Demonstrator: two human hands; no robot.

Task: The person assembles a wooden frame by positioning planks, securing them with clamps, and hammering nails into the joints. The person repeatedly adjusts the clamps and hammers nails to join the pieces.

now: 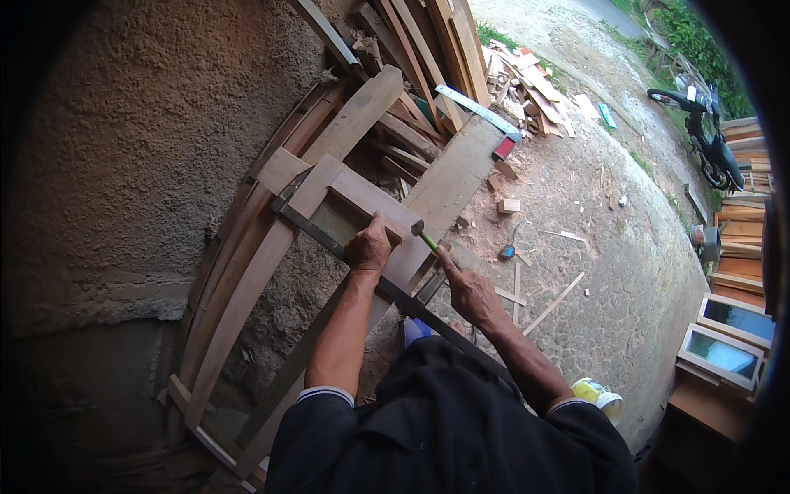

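My right hand (473,293) is closed round the handle of a small hammer (429,240), which has a green section below its dark head. The hammer head hangs over a wide rail of a wooden frame (387,198). To its left, my left hand (369,248) is closed at the inner edge of the frame's opening. Its fingers hide whatever they may hold. A long dark metal bar clamp (325,240) lies across the frame, passing under my left wrist. The frame rests partly on a wide plank (451,177).
A try square (505,146) with a red-marked stock lies on the plank's far end. Boards (411,62) lean against the rough wall (156,148). Offcuts (531,90), a blue tape measure (507,252) and thin strips lie on the ground. A motorbike (709,136) stands far right, above glazed frames (720,354).
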